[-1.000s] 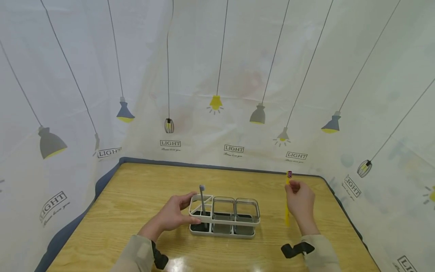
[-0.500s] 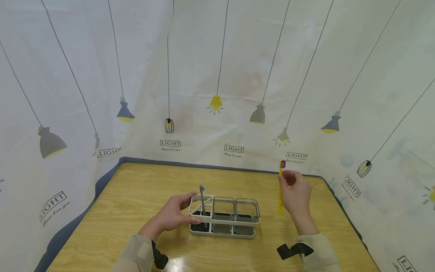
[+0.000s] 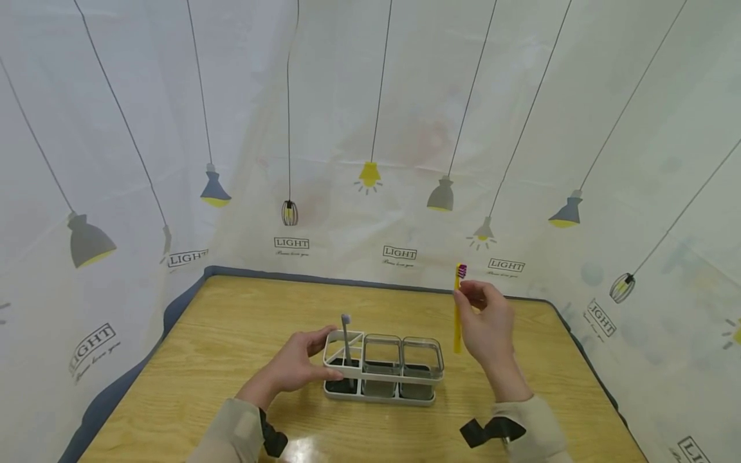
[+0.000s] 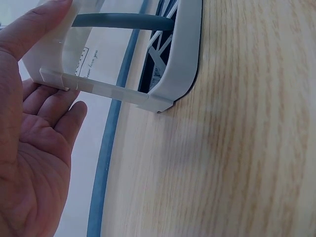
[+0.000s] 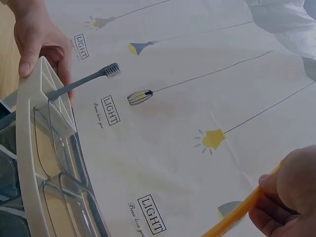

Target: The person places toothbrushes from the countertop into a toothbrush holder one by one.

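Observation:
My left hand (image 3: 295,363) grips the left end of a white toothbrush holder (image 3: 405,378), its thumb on the front of the upper frame. In the left wrist view the holder's base (image 4: 190,54) sits on the wood. A grey toothbrush (image 3: 346,341) stands, bristles up, in the divided left section; two clear cups (image 3: 381,388) fill the other sections. To the right, above the table, my right hand (image 3: 489,325) pinches a yellow toothbrush (image 3: 457,321) upright between thumb and fingers, purple bristles on top. Only part of its yellow handle (image 5: 237,215) shows in the right wrist view.
The wooden table (image 3: 243,321) has a dark blue edge at the back. Behind it hangs a pale sheet (image 3: 324,96) printed with lamps and the word LIGHT. A black wrist strap (image 3: 492,431) shows on the right sleeve.
My right hand has raised the yellow toothbrush and brought it leftward, closer to the holder. The left hand and the holder stay in place.

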`<state>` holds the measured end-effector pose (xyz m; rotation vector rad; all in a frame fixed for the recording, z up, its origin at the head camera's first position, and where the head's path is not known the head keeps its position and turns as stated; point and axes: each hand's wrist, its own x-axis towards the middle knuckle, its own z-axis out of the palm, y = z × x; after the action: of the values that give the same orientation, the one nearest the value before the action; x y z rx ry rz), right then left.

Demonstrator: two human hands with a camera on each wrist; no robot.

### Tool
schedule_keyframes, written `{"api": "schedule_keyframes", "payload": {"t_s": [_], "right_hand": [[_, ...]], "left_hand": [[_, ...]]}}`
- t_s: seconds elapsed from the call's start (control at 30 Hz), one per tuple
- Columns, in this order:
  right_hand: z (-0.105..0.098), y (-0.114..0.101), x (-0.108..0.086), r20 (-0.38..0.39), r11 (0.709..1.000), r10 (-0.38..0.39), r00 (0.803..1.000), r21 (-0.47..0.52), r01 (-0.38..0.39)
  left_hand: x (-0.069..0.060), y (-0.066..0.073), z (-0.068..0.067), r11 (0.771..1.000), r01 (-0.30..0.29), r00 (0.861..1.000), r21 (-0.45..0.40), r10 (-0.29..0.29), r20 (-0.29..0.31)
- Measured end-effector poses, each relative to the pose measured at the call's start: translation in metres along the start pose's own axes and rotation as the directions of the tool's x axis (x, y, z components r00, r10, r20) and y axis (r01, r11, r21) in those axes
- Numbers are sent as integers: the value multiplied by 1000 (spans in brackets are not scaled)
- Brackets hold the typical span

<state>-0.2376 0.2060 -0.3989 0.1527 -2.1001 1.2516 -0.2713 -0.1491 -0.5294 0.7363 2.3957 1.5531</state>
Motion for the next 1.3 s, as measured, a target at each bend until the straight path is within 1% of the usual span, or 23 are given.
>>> {"api": "schedule_keyframes", "payload": {"t_s": [0.23, 0.43, 0.67, 0.9, 1.3], "right_hand": [[16, -17, -6, 18, 993, -38, 999, 112, 35], [34, -24, -14, 49, 980, -37, 998, 198, 27], [53, -35, -19, 106, 970, -32, 994, 242, 5], [72, -44, -24, 135, 962, -56, 989, 273, 17], [99, -48, -36, 168, 943, -20, 986, 330, -37]], "left_hand": [[-1, 1, -1, 1000, 13, 1000, 7, -13, -3], [-1, 0, -1, 1000, 10, 1000, 10, -10, 3], [-2, -1, -1, 1000, 20, 1000, 6, -20, 1], [-2, -2, -1, 1000, 22, 1000, 15, -22, -1], [-1, 1, -1, 1000, 29, 1000, -9, -29, -5]]}}
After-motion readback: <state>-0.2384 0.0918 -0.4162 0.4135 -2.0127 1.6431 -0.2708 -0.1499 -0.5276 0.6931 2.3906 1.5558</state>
